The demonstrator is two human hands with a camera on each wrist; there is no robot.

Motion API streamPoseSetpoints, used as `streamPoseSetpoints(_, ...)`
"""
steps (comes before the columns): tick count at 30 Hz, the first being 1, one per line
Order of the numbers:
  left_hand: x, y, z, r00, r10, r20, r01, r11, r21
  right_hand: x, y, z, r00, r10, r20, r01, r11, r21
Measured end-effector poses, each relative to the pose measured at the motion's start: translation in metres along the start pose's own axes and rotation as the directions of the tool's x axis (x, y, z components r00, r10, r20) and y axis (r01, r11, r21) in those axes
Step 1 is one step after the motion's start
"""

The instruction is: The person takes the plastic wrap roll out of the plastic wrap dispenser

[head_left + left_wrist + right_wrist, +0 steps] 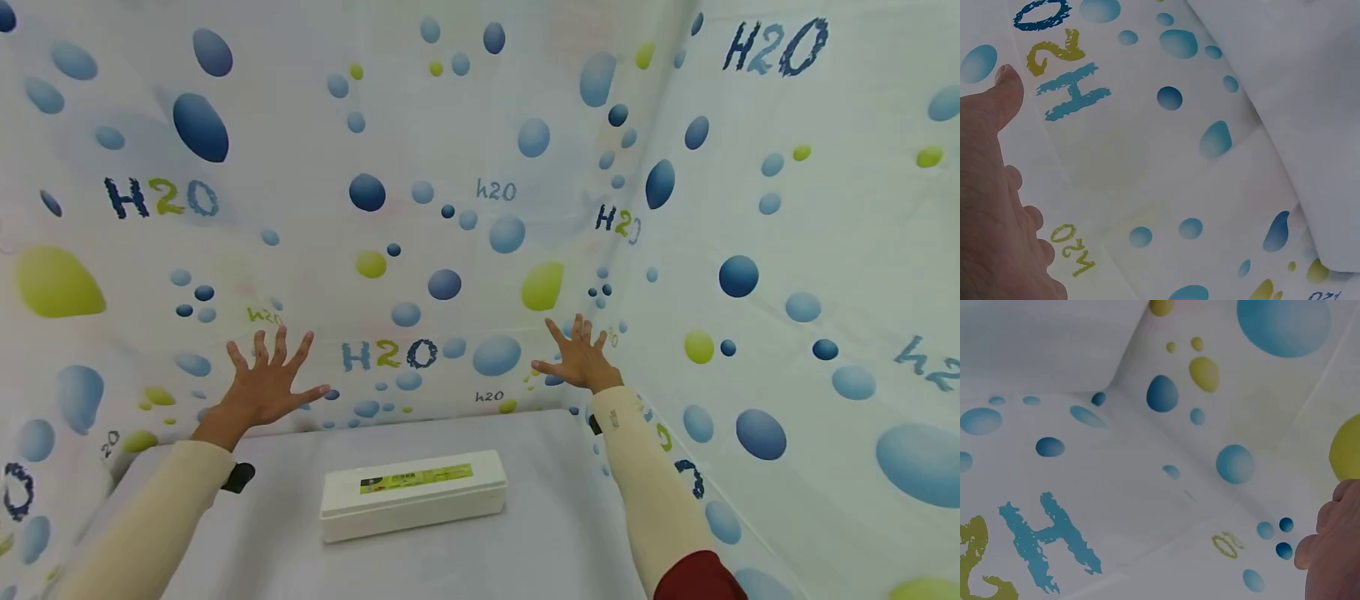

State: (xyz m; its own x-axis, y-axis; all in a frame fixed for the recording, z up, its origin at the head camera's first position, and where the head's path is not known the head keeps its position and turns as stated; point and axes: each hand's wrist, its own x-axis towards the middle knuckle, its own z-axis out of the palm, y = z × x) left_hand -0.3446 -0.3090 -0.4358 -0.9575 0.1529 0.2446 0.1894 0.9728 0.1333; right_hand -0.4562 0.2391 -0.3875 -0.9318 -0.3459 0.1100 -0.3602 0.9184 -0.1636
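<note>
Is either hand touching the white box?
No, the left hand and right hand are both raised, well apart from the white box.

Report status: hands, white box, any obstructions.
Left hand and right hand raised, empty, fingers spread. White box closed on tabletop, untouched. No obstruction visible above box.

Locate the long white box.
Head view: the long white box lies low, just left of centre, on the white table, between cream left sleeve and cream right sleeve.
</note>
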Motion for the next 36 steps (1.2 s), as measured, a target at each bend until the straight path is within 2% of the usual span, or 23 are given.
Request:
streamPoseSetpoints(6,-0.009,0.000,0.010,1.000,0.011,0.003,-0.011,1.000,-0.021,0.001,-0.006,0.005,1.000,-0.016,-0.004,0.016,1.000,0.002)
streamPoseSetpoints(9,-0.014,0.001,0.019,1.000,0.006,0.022,-0.005,0.999,-0.040,0.001,-0.008,0.007,1.000,-0.018,0.006,0.018,1.000,0.008)
streamPoseSetpoints(15,-0.031,0.001,0.044,0.998,0.010,0.061,0.000,0.987,-0.158,0.000,-0.012,0.011,1.000,-0.021,0.020,0.021,1.000,-0.003)
streamPoseSetpoints(20,-0.049,0.001,0.064,0.991,0.013,0.131,0.026,0.955,-0.295,0.003,-0.012,0.014,0.999,-0.029,0.015,0.029,1.000,-0.007)
streamPoseSetpoints(26,-0.066,0.002,0.087,0.981,0.002,0.193,0.072,0.923,-0.378,0.002,-0.009,0.018,0.999,-0.031,0.015,0.030,0.999,0.020)
streamPoseSetpoints(33,-0.085,0.006,0.119,0.980,0.003,0.201,0.090,0.888,-0.451,0.000,-0.011,0.025,0.999,-0.044,0.029,0.042,0.997,0.057)
streamPoseSetpoints(36,-0.095,0.007,0.136,0.982,0.005,0.191,0.095,0.855,-0.509,0.000,-0.012,0.028,0.998,-0.047,0.050,0.043,0.996,0.082)
